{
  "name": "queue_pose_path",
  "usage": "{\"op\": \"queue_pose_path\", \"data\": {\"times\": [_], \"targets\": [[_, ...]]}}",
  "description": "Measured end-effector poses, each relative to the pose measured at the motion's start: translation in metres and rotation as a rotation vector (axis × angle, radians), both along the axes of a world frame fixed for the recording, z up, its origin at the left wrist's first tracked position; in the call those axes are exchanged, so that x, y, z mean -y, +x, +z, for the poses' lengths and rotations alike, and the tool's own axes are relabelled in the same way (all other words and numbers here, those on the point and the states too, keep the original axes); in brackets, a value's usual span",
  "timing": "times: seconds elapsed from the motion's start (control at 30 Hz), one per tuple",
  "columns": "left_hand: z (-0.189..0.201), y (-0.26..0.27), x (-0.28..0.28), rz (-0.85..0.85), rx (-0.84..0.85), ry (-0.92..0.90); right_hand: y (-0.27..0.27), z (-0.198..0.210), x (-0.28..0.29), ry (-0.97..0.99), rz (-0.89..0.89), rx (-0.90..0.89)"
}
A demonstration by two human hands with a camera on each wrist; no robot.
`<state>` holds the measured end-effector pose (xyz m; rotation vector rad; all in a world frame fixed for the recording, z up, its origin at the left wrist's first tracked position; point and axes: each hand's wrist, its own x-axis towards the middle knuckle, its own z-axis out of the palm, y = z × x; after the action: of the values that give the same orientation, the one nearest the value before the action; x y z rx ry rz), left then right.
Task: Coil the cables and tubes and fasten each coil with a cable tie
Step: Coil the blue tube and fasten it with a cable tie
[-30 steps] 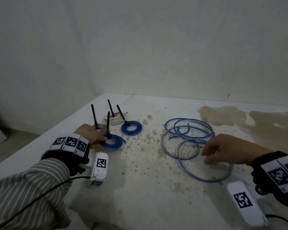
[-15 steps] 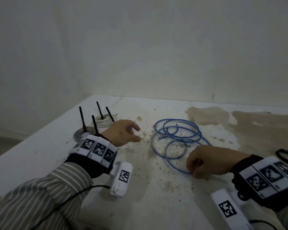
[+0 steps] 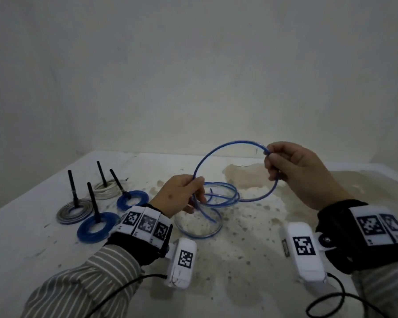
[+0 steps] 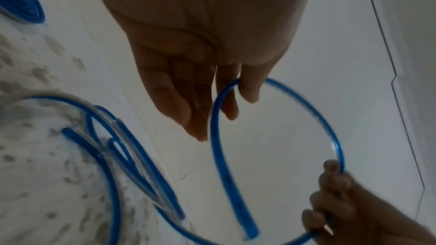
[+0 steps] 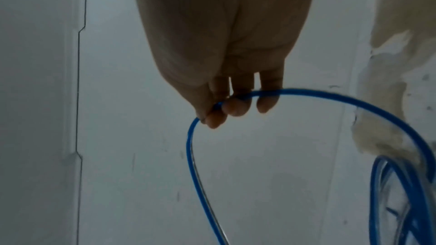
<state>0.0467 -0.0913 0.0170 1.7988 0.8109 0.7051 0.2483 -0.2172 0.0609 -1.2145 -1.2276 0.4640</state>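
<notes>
Above the stained white tabletop (image 3: 239, 283), left hand (image 3: 179, 198) and right hand (image 3: 301, 175) each pinch the thin translucent blue plastic tube (image 3: 228, 145), one loop raised, the rest lying below. Light and springy; best gripped where turns cross.

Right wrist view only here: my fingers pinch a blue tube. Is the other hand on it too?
Observer: Yes, the left hand pinches the same blue tube, forming one raised loop with the right hand.
Operator: Any coils finished?
Observer: Four tied coils lie at the table's left, black cable ties standing up.
</notes>
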Motion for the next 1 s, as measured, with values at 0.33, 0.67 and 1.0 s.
{"op": "queue_pose_path", "data": {"times": [0.33, 0.67, 1.0], "targets": [[0.015, 0.031, -0.006, 0.117, 0.579, -0.464, -0.018, -0.029, -0.021, -0.295, 0.097, -0.099], [0.004, 0.066, 0.006, -0.091, 0.38, -0.329, -0.013, -0.033, -0.048, -0.037, -0.012, -0.093], [-0.005, 0.061, -0.024, -0.077, 0.266, -0.173, 0.003, -0.026, -0.057, -0.218, 0.148, -0.254]]}}
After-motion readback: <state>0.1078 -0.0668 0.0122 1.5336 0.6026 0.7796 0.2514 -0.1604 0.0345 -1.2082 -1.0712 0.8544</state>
